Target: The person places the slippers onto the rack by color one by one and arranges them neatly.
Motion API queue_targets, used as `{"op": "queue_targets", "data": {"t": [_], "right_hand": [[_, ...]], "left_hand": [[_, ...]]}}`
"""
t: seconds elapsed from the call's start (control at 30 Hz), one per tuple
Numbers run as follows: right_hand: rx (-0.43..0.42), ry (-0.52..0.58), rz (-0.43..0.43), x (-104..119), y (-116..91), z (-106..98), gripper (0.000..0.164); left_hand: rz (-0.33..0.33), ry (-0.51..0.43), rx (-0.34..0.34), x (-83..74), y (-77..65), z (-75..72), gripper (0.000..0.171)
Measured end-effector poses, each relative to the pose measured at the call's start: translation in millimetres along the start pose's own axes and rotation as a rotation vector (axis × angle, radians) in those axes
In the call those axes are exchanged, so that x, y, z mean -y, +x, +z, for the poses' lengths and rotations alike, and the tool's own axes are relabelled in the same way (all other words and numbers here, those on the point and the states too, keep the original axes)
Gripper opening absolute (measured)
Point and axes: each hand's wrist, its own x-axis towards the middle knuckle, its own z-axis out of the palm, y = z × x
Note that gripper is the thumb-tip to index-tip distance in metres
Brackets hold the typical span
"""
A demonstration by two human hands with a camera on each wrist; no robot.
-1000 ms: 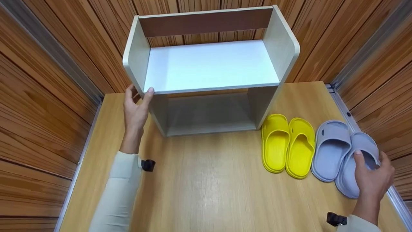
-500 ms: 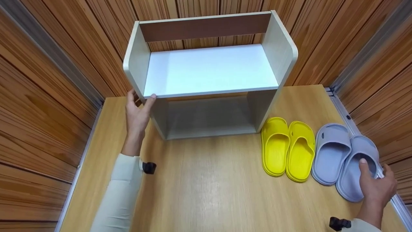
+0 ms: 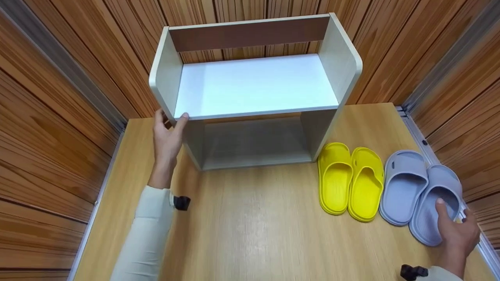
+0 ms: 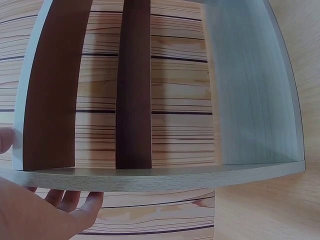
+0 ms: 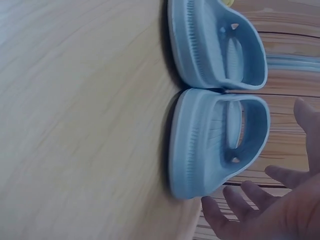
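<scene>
A small two-tier shelf [image 3: 254, 86] of pale wood with a white middle board stands against the back wall. My left hand [image 3: 167, 142] grips its left side panel, the thumb at the front corner of the middle board and the fingers behind the panel's outer face. In the left wrist view, those fingers [image 4: 92, 205] show beyond the panel's edge. At the right lies a pair of grey slippers, a left one [image 3: 402, 199] and a right one [image 3: 425, 222]. My right hand [image 3: 459, 232] hovers over the heel end of the right one, fingers spread and holding nothing.
A pair of yellow slippers, the left [image 3: 335, 187] and the right [image 3: 365, 193], lies between the shelf and the grey pair. Wood-plank walls [image 3: 47, 128] enclose the wooden floor [image 3: 254, 218] on three sides, with metal rails [image 3: 424, 142] along the edges.
My right hand has drawn back slightly from the right grey slipper's strap toward its heel. The left hand keeps its grip on the shelf. The head view has tilted a little.
</scene>
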Motion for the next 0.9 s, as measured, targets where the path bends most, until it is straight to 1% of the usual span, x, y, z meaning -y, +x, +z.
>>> {"op": "queue_targets", "data": {"t": [0.27, 0.33, 0.47, 0.67, 0.9], "right_hand": [[0.133, -0.095, 0.102, -10.6, 10.1, -3.1, 0.106], [0.144, -0.113, 0.128, -12.6, 11.0, -2.7, 0.108], [0.138, -0.142, 0.166, -16.1, 10.8, -0.4, 0.109], [0.139, -0.193, 0.175, -20.2, 10.7, 1.2, 0.107], [0.17, -0.233, 0.157, -23.2, 12.3, 0.4, 0.107]], "left_hand": [[-0.018, -0.009, 0.001, -0.6, 1.4, 0.6, 0.067], [-0.028, -0.007, 0.001, -0.5, 1.7, 0.7, 0.067], [-0.033, -0.007, -0.001, -0.2, 1.5, 0.4, 0.068], [-0.035, -0.018, -0.007, 0.4, 0.5, -0.7, 0.068], [0.004, -0.039, -0.003, 0.6, -0.4, 0.4, 0.067]]}}
